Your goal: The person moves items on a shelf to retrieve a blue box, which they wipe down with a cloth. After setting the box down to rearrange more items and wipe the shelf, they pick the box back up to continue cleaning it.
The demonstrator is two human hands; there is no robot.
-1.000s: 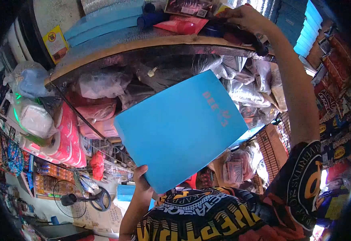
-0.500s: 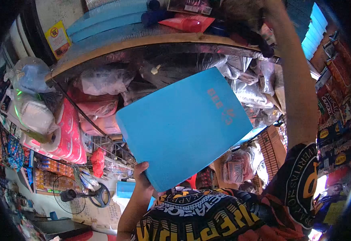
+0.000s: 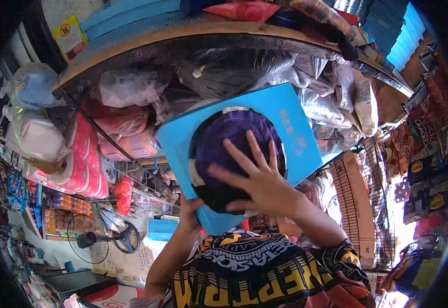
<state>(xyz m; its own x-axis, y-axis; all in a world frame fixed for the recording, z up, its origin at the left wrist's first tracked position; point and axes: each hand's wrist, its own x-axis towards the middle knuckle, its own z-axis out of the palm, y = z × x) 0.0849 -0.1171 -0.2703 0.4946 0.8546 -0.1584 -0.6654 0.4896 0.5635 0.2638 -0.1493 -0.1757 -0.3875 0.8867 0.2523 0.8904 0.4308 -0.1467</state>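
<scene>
- Left hand (image 3: 189, 214) grips the blue box (image 3: 299, 165) near its lower-left corner.
- Right hand (image 3: 267, 187), fingers spread, covers part of a purple round item (image 3: 215, 134) on it.
- Box hides some bagged goods (image 3: 224, 74) beneath the wooden shelf (image 3: 234, 29).

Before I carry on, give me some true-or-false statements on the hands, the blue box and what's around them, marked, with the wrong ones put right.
1. The left hand holds the blue box at its lower left in the view. True.
2. The right hand is clenched in a fist. False: its fingers are spread over the dark purple round item.
3. The dark purple round item is in front of the blue box. True.
4. The fan is to the right of the blue box in the view. False: the fan is at the lower left.
5. A yellow sign shows at the upper left. True.
</scene>
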